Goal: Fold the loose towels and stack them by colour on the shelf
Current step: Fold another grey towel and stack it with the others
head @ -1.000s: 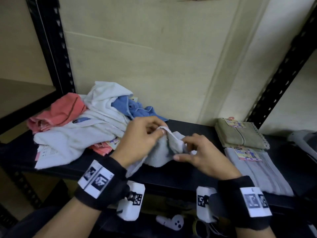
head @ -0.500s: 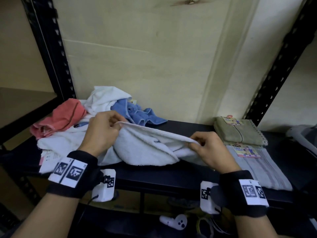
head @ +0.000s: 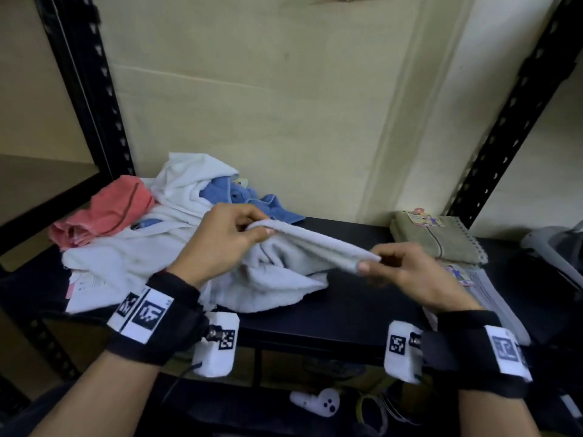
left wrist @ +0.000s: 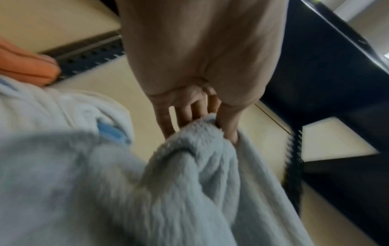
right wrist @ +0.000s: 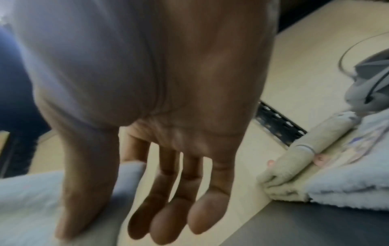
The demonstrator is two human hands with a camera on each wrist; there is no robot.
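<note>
A pale white towel point(head: 284, 279) lies bunched on the black shelf point(head: 353, 304), with one edge lifted and stretched between my hands. My left hand point(head: 265, 228) pinches that edge near the loose pile; in the left wrist view the left hand point(left wrist: 210, 121) has its fingers curled into the towel point(left wrist: 189, 183). My right hand point(head: 369, 263) pinches the other end between thumb and forefinger. In the right wrist view the right hand point(right wrist: 122, 166) has its other fingers hanging straight beside the towel point(right wrist: 31, 199).
A loose pile sits at the left: a pink towel point(head: 107, 209), a white towel point(head: 189, 181) and a blue towel point(head: 243, 197). A folded olive towel point(head: 435, 238) and a folded grey towel point(head: 492, 288) lie at the right. Black uprights flank the shelf.
My left hand has moved right and up, so the hands are closer together. The stretched span of towel is shorter and more cloth is bunched on the shelf.
</note>
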